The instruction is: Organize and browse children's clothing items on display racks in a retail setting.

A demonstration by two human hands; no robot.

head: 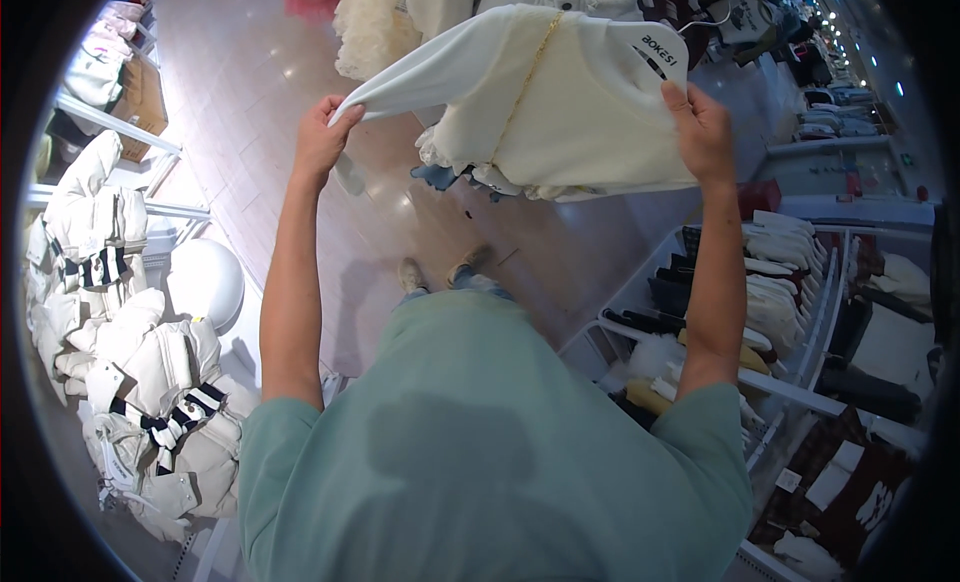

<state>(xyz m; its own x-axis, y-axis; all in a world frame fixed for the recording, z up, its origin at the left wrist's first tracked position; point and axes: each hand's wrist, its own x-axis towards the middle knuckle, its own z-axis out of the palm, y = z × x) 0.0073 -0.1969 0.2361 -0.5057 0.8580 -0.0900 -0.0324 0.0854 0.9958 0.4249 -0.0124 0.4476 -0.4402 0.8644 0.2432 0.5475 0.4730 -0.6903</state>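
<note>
A cream long-sleeved top (592, 109) with a gold trim line across it hangs sideways on a white hanger (660, 46) that bears writing. My left hand (328, 136) pinches the end of one sleeve and stretches it out to the left. At the other side, my right hand (701, 132) grips the garment near the shoulder and neckline, just below the hanger. The hanger's metal hook (709, 16) points away to the upper right. Beneath the top, lace edging and bits of blue cloth (435, 177) stick out; what they belong to is partly hidden.
White padded jackets with striped scarves (172, 424) hang at left beside a white globe (204, 283). A cardboard box (142, 102) sits on the shelf behind. Racks of clothes (780, 274) and folded garments (885, 349) line the right. Cream ruffled clothing (375, 27) hangs ahead.
</note>
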